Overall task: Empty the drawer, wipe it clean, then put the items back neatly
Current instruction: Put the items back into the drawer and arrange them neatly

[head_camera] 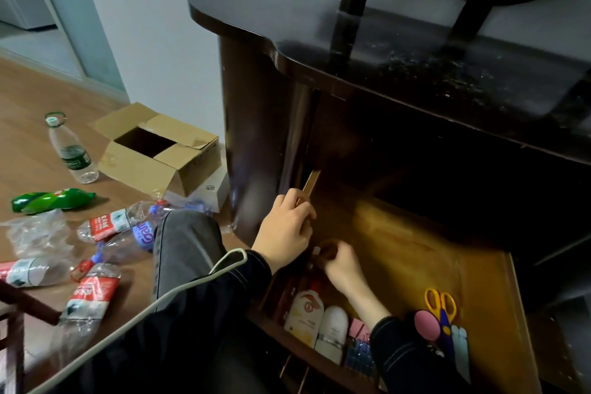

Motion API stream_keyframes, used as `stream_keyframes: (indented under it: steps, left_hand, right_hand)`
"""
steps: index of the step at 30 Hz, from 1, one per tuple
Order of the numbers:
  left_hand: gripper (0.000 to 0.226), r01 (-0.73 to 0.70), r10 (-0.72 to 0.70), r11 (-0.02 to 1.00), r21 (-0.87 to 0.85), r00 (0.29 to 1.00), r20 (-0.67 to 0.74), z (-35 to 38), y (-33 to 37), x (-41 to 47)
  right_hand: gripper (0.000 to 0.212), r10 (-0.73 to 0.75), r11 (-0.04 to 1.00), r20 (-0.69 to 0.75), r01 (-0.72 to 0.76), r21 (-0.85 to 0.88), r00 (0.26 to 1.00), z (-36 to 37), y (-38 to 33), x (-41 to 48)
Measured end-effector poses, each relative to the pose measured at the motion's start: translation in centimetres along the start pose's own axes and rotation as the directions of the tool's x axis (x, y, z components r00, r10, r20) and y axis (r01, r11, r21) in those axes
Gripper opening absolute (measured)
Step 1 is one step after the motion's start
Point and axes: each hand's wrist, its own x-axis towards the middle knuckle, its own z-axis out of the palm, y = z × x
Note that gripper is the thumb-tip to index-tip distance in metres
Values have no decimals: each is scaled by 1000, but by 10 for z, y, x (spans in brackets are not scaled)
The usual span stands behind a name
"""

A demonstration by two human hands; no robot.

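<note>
The wooden drawer (415,243) is pulled out of a dark cabinet (399,73). My left hand (284,233) grips a thin wooden stick (309,185) at the drawer's left wall. My right hand (342,265) pinches a brown tape roll (329,248) just inside that wall. Along the near edge lie a yellow-and-white bottle (303,310), a white roll-on bottle (334,326), pink clips (357,328), blue clips (359,357), a pink sponge (427,325) and yellow-handled scissors (440,301).
An open cardboard box (156,150) stands on the wooden floor left of the cabinet. Several plastic bottles (72,150) and a green bottle (51,200) lie scattered on the floor by my knee (185,240). A dark chair leg (351,0) rests on the cabinet top.
</note>
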Motion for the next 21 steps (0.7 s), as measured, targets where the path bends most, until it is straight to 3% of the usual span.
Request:
stream_keyframes:
  steps: [7,12,21]
  left_hand:
    - [17,-5,5,1000,-22,1000,-12,0,1,-1]
    - [16,-5,5,1000,-19,1000,-11,-1,1,-1]
    - [15,-44,44,999,15,999,19,-3,1,-3]
  right_hand:
    - [25,86,981,35,-78,-176,996,6,7,0]
    - [26,46,961,108,-15,-275,993,6,12,1]
    - [11,-12,972,88,32,-231,996,-13,4,-5]
